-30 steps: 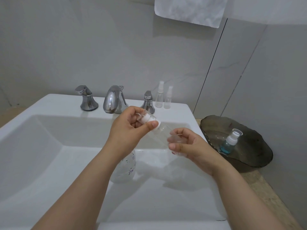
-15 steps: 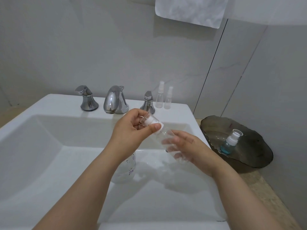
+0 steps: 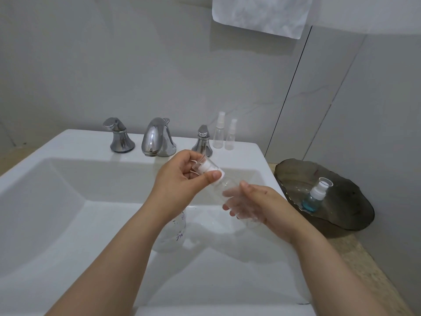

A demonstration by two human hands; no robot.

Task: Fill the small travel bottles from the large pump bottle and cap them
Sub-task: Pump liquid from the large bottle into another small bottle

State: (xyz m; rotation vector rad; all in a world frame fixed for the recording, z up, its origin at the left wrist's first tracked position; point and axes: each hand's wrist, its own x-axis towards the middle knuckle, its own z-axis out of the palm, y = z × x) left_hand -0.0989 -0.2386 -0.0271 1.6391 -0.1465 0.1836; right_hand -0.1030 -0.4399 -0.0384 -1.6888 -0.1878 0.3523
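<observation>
Right hand (image 3: 248, 201) has rolled over since a second ago. Its fingers are blurred and wrapped round the clear travel bottle (image 3: 227, 187), tilted above the white sink (image 3: 68, 201). Left hand (image 3: 182, 179) pinches white pump cap (image 3: 206, 168) at the bottle's neck. Grey tiled wall behind. Chrome faucet (image 3: 157, 137) and two spray bottles (image 3: 218, 134) on rear rim. Blue-filled bottle (image 3: 314, 197) sits in dark dish (image 3: 346, 201) on the counter, right.

Home bathroom: white sink (image 3: 68, 179) w/ chrome faucet (image 3: 157, 137) center frame, tiled wall, towel (image 3: 262, 14) hanging at top.
</observation>
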